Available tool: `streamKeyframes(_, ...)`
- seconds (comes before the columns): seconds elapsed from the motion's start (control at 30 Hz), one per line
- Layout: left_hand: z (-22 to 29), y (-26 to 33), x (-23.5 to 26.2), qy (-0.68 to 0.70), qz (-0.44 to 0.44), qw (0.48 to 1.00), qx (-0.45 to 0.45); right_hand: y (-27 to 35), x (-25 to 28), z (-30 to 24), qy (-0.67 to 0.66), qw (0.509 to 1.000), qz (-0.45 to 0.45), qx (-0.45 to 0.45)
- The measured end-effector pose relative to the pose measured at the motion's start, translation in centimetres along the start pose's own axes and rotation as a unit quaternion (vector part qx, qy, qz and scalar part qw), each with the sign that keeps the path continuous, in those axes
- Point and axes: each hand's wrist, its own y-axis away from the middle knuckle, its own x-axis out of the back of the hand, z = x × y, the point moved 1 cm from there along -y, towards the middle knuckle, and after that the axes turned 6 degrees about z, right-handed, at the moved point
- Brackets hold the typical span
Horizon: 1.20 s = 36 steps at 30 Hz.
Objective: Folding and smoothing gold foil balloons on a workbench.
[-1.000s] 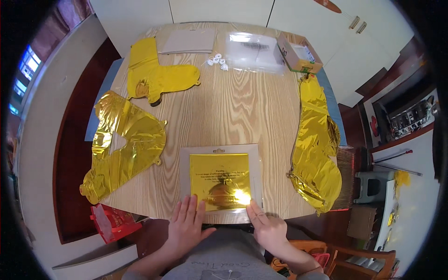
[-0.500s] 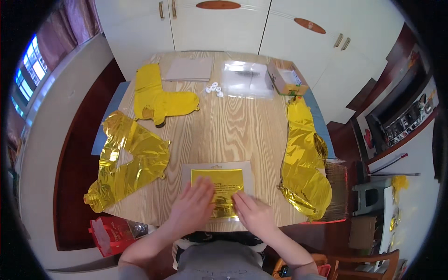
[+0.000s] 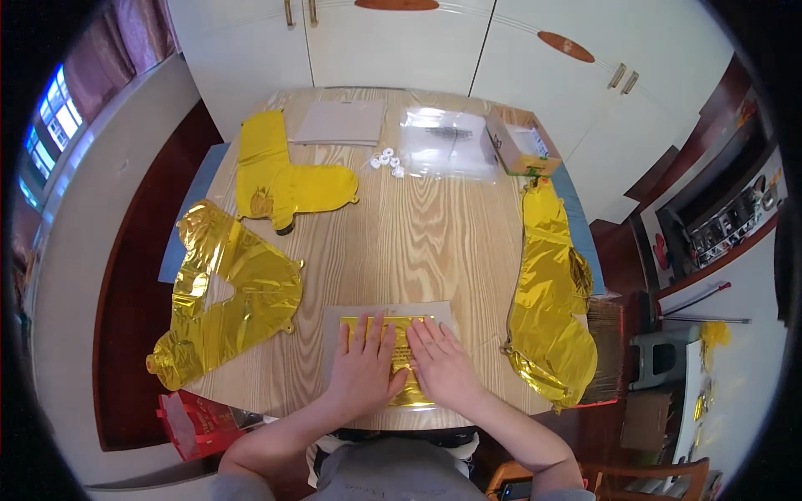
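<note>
At the table's near edge a gold foil balloon [image 3: 403,386], folded into a flat rectangle with dark print, lies on a greyish card [image 3: 331,330]. My left hand [image 3: 366,367] rests palm down on its left half, fingers stretched out and slightly spread. On the right half my right hand [image 3: 440,363] also lies flat, fingers extended. Both hands cover much of the folded foil. Three large flat gold foil balloons are spread around: an L-like one [image 3: 266,163] at the far left, an A-like one [image 3: 251,288] at the near left, a long curved one [image 3: 543,292] on the right.
Along the far edge lie a stack of greyish cards [image 3: 342,122], small white rolls [image 3: 389,159], clear plastic bags [image 3: 447,144] and an open cardboard box [image 3: 524,146]. A red bag [image 3: 200,426] hangs below the near left edge. White cabinets [image 3: 393,50] stand behind the wooden table [image 3: 409,242].
Both hands have shifted from working at the middle and right side of the folded foil to lying flat on it, side by side. The view has tilted slightly.
</note>
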Motion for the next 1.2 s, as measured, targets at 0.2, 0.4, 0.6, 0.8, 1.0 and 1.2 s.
streamKeyframes(0.2, -3.0, 1.3, 0.7, 0.037, -0.016, 0.998, 0.046, 0.4, -0.3, 0.3, 0.006, 0.999, 0.0, -0.047)
streamKeyframes(0.4, -7.4, -1.1, 2.5, 0.082, 0.031, 0.993, 0.081, 0.6, -0.2, 0.0, 0.06, 0.996, 0.008, -0.072)
streamKeyframes(0.6, -8.9, -3.7, 3.9, 0.178, -0.065, 0.976, 0.11, 1.0, -1.0, 0.1, 0.064, 0.993, 0.057, -0.086)
streamKeyframes(0.8, -10.6, -5.4, 3.3, 0.178, -0.144, 0.969, 0.088, 1.1, -1.0, -0.1, 0.06, 0.991, 0.059, -0.1)
streamKeyframes(1.0, -10.7, -4.9, 7.3, 0.419, -0.169, 0.883, 0.129, 1.0, -0.4, 1.2, -0.16, 0.958, 0.138, -0.195)
streamKeyframes(1.2, -6.0, -3.1, 15.0, 0.425, 0.047, 0.904, 0.013, 0.2, 6.0, 1.5, -0.559, 0.737, 0.31, -0.221)
